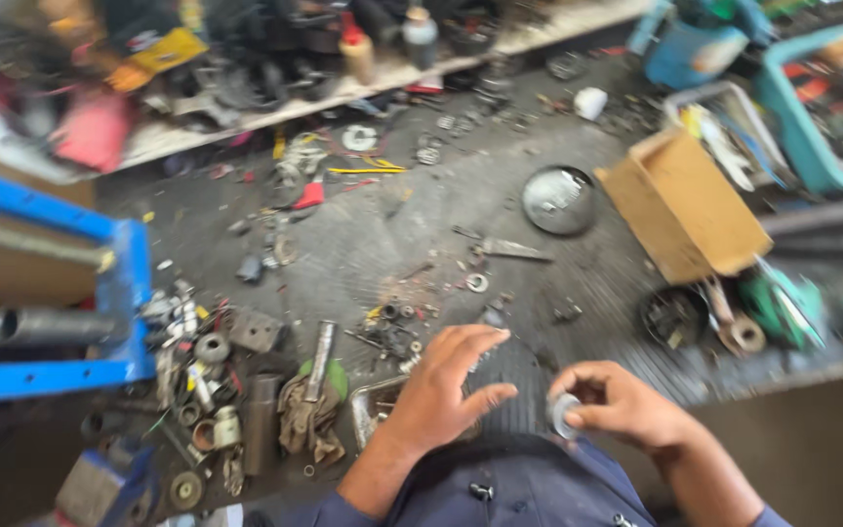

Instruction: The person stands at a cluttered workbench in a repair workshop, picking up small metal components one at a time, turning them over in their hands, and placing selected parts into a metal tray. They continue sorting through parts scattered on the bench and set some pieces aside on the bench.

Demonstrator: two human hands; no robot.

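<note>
two hands work close over the person's lap: the right hand pinches a small round metal ring between thumb and fingers, while the left hand hovers just beside it, fingers spread and holding nothing. it looks like a part being checked. beyond the hands, loose metal bits litter the dark rubber mat.

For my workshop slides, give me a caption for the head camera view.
Right hand pinches a small round metal part while the left hand hovers open over a cluttered, greasy workbench.
</note>
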